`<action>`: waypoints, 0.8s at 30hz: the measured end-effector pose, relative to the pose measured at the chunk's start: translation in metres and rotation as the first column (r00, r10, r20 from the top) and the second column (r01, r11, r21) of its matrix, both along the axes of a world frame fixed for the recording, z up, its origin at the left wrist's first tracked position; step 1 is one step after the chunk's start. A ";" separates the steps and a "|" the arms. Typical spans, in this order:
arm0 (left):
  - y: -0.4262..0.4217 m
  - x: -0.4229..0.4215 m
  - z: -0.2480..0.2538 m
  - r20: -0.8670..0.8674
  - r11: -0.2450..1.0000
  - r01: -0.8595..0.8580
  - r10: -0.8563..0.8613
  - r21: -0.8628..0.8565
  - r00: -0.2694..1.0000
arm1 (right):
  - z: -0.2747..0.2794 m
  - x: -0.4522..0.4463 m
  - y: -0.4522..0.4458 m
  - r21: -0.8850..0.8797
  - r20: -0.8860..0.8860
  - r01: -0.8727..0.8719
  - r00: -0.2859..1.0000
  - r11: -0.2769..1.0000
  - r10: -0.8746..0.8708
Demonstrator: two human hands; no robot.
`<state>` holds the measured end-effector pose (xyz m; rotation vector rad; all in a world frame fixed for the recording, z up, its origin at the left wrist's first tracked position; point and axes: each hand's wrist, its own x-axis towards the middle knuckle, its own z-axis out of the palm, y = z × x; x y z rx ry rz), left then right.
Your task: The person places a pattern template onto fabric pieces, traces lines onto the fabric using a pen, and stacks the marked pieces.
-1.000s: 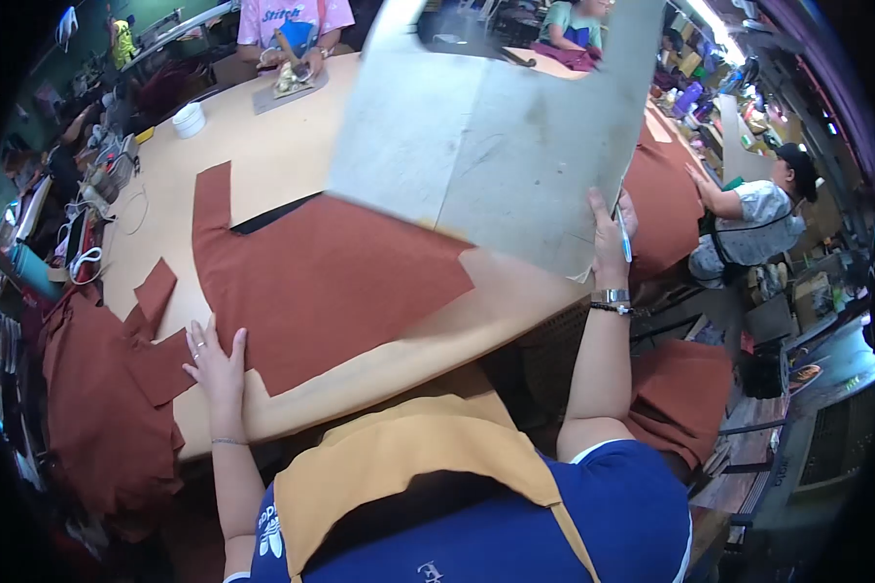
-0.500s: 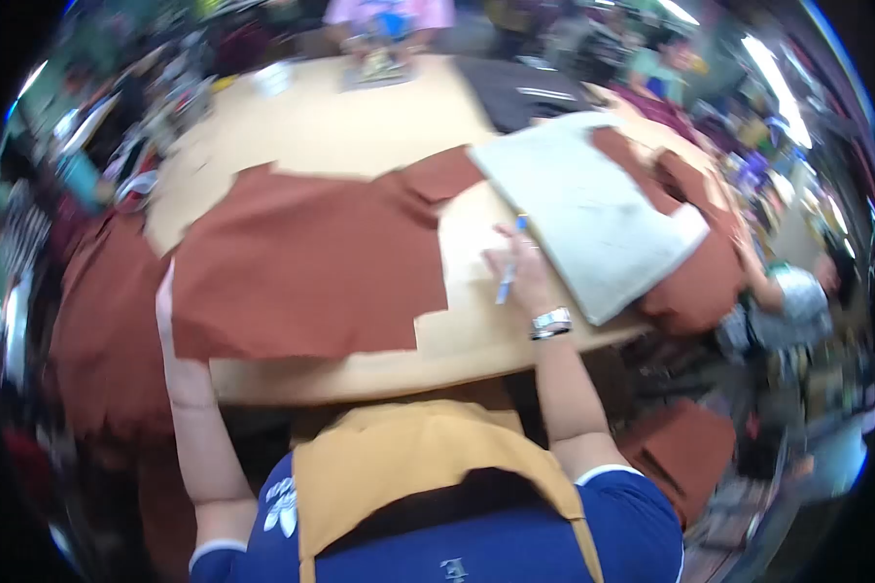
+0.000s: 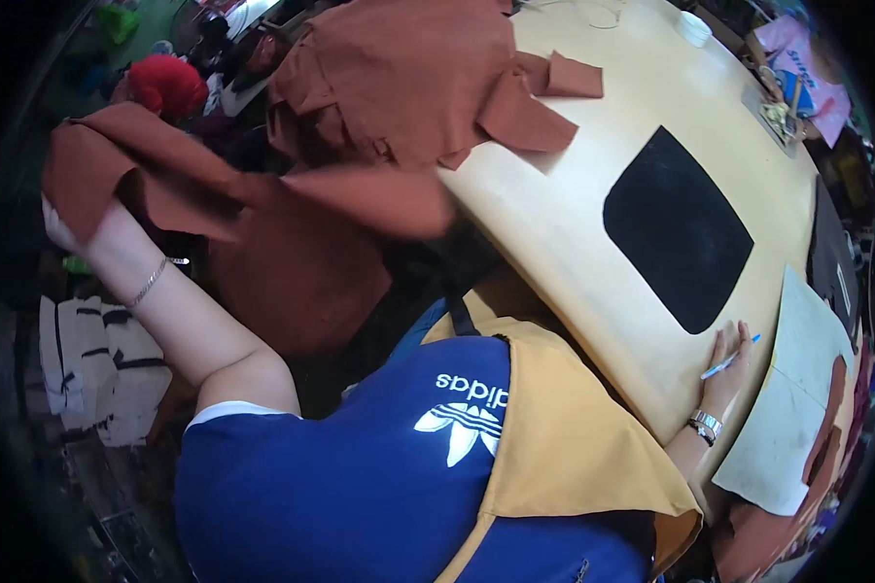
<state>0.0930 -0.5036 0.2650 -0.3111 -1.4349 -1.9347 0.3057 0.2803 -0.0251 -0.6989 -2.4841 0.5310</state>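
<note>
Far out to the left, past the table's edge, my left hand (image 3: 60, 229) is closed on a reddish-brown fabric piece (image 3: 156, 160). The cloth drapes over the fingers and hides most of them; its trailing end is blurred. My right hand (image 3: 729, 374) rests on the tabletop with a blue-and-white pen (image 3: 719, 368) tucked between its fingers. Just beyond that hand lies a flat black panel (image 3: 679, 231) with rounded corners. Right of it, a pale grey-green sheet (image 3: 783, 403) lies over more brown fabric (image 3: 749, 534).
Brown fabric pieces (image 3: 408, 73) are heaped over the table's (image 3: 564, 228) left end, some hanging down. Stacked white bundles (image 3: 102, 369) stand low at left. A person in pink (image 3: 812, 68) is across the table, and a red head covering (image 3: 167, 85) shows at upper left.
My view has swung left. The brown piece that lay flat before me is off the table, carried left in my left hand. The black panel now shows. The pen stays in my right hand.
</note>
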 end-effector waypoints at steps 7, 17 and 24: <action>0.031 -0.054 -0.052 -0.045 0.826 0.554 -0.553 0.104 0.832 | 0.006 0.000 -0.003 -0.004 0.063 0.020 0.998 1.000 -0.020; -0.022 -0.033 -0.022 0.307 0.972 0.229 -0.235 0.055 0.922 | 0.002 0.001 0.002 -0.017 0.042 -0.011 0.999 1.000 0.011; -0.205 0.088 -0.175 0.686 0.960 -0.279 0.210 -0.011 0.697 | -0.007 0.003 0.011 0.006 0.043 -0.047 0.998 0.999 0.047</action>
